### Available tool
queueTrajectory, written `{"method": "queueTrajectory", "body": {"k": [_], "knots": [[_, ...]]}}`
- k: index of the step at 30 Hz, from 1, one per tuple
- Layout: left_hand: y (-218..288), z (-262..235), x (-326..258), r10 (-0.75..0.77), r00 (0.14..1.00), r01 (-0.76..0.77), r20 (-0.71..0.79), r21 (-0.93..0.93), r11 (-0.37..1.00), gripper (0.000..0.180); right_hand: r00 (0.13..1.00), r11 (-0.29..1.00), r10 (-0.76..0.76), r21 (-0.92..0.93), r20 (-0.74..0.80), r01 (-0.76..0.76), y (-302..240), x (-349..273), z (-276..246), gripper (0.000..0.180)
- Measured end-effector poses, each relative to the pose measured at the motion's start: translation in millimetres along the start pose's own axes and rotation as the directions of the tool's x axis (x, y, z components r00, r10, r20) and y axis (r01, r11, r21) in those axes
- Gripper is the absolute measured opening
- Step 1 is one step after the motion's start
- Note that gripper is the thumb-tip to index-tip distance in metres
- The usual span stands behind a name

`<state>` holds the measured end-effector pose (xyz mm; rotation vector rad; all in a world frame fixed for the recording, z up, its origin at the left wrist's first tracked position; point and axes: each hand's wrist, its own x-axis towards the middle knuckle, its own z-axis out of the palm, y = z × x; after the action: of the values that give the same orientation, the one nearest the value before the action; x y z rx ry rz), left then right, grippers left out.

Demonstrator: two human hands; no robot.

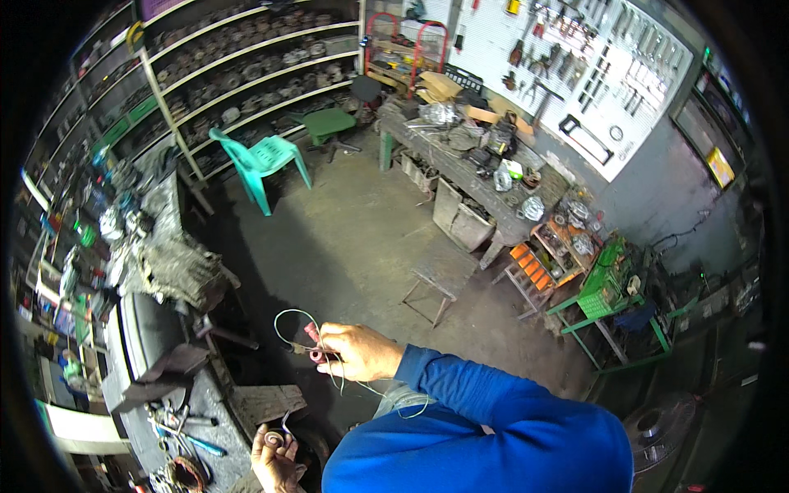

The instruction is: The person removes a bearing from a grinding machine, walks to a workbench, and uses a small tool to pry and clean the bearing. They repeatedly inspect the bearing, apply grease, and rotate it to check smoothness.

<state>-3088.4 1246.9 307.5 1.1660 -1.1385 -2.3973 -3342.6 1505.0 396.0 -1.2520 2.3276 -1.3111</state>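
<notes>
My right hand [362, 352], reaching out from a blue sleeve, is closed on a reddish clip-like piece [317, 355] with thin pale wire [292, 311]. The wire loops out beyond the fingers and trails down past the wrist; its exact kind is hard to make out. Lower down, beside the workbench edge, my left hand [273, 470] holds a small round coppery part [274, 440] between its fingers. A thin bent metal piece [286, 425] sticks up beside that part. The two hands are apart.
A large grey vise [152, 349] stands on the left workbench [144, 435], near hand tools [185, 431] and a copper-coloured ring [187, 474]. Further off are a turquoise chair [267, 156], a small stool [440, 275], a cluttered table [436, 144] and parts shelves [246, 74].
</notes>
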Motion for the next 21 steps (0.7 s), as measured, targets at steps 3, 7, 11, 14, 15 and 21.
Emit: {"method": "queueTrajectory", "body": {"k": [3, 7, 11, 14, 15, 21], "knots": [[-12, 57, 19, 0.012, 0.997, -0.012, 0.080, -0.002, 1.000, 0.051, 0.993, 0.993, 0.119, -0.015, 0.022, -0.118, 30, -27, -43, 0.030], [-33, 137, 36, -0.080, 0.949, 0.123, 0.304, -0.124, 0.985, 0.056, 0.981, 0.986, 0.165, 0.002, -0.101, -0.166, 73, -61, -95, 0.029], [-59, 223, 58, -0.092, 0.903, 0.139, 0.420, -0.083, 0.987, 0.062, 0.962, 0.979, 0.193, -0.031, -0.193, -0.202, 125, -92, -146, 0.030], [-63, 278, 77, -0.132, 0.846, 0.164, 0.517, -0.017, 0.986, 0.056, 0.908, 0.961, 0.260, -0.005, -0.328, -0.277, 154, -111, -174, 0.027], [-63, 293, 85, -0.154, 0.835, 0.183, 0.528, -0.002, 0.983, 0.055, 0.883, 0.956, 0.276, 0.014, -0.381, -0.293, 162, -117, -180, 0.027], [-54, 379, 162, -0.174, 0.811, 0.117, 0.558, 0.137, 0.984, 0.044, 0.754, 0.872, 0.442, 0.036, -0.487, -0.488, 205, -122, -201, 0.028]]}}
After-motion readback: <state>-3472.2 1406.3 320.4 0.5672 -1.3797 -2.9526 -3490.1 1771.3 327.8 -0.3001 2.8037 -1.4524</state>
